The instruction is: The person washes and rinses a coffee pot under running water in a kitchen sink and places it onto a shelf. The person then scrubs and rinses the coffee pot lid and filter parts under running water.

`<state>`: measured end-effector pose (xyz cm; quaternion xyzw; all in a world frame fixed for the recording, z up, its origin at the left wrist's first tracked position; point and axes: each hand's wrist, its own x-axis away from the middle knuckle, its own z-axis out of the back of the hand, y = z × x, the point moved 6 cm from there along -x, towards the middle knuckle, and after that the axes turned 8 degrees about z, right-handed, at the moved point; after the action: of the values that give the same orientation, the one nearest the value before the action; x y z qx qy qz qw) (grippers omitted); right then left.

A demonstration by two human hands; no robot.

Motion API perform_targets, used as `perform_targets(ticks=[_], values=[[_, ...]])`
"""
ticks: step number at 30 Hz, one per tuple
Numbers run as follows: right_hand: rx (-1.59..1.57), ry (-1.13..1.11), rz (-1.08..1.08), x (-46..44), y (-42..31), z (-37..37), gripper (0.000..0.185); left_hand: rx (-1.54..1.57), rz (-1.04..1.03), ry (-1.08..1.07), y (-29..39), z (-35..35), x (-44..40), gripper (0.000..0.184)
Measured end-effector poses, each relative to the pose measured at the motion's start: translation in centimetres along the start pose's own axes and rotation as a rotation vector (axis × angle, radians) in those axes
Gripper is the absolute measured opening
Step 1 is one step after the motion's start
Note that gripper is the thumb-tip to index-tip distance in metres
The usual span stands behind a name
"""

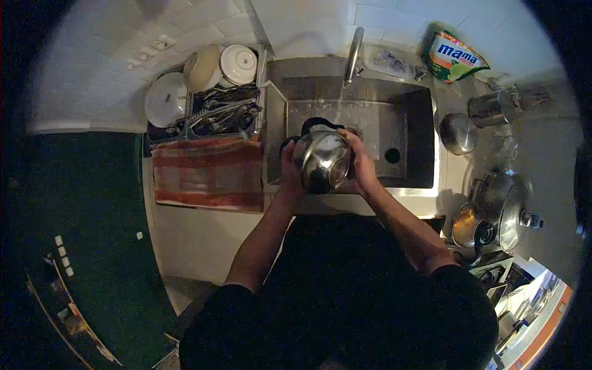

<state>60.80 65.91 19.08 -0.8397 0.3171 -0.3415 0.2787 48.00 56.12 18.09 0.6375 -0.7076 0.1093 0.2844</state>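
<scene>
A shiny metal bowl (325,161) is held tilted over the front part of the sink (419,135). On its left side my left hand (290,166) grips it, with most fingers hidden behind the metal. My right hand (359,157) is wrapped round the right side, its fingers at the upper rim. Something black (317,123) shows just beyond the bowl; what it is I cannot make out. Water runs from the faucet (353,58) into the sink behind the bowl.
Left of the sink, a rack holds cutlery (225,114), a white plate (165,98) and bowls (238,64), above a striped cloth (206,172). To the right are a small metal bowl (458,134), a green packet (454,58) and a large pot (510,209).
</scene>
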Motion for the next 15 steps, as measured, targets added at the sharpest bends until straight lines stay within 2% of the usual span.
perform_targets(ticks=[2, 4, 6, 8, 9, 10, 11, 12, 13, 15], values=[[-0.123, 0.057, -0.031, 0.3, 0.4, 0.3, 0.045, 0.016, -0.07, -0.024, -0.3, 3.2, -2.0, 0.069], [0.252, 0.077, 0.236, 0.1, 0.8, 2.5, 0.042, 0.061, -0.112, -0.028, -0.5, 3.7, -2.4, 0.071], [0.532, 0.089, 0.446, 1.4, 0.3, 2.0, 0.039, 0.136, -0.13, -0.009, -0.4, 0.7, -0.5, 0.073], [0.718, 0.088, 0.608, 3.9, -0.4, -1.4, 0.038, -0.161, -0.385, 0.118, 0.5, 1.6, -0.2, 0.08], [0.979, -0.052, 0.763, 5.2, -1.4, -4.1, 0.042, -0.5, -0.623, 0.236, 0.9, 3.8, -0.6, 0.09], [1.052, -0.118, 0.806, 5.5, -2.1, -5.4, 0.043, -0.841, -0.853, 0.357, 0.9, 4.4, -0.3, 0.103], [1.124, -0.187, 0.847, 5.5, -2.7, -6.6, 0.045, -0.714, -0.76, 0.345, 0.7, 3.3, -0.2, 0.11], [1.194, -0.258, 0.89, 5.0, -2.9, -7.4, 0.047, -0.769, -0.826, 0.251, 1.1, 1.8, 0.4, 0.1], [1.129, -0.282, 0.859, 3.1, -2.8, -6.5, 0.051, -0.824, -0.892, 0.155, 1.5, 0.4, 1.1, 0.09], [1.082, -0.147, 0.77, 1.9, -2.5, -5.5, 0.051, -0.622, -0.827, 0.074, 1.6, 2.2, 0.0, 0.074]])
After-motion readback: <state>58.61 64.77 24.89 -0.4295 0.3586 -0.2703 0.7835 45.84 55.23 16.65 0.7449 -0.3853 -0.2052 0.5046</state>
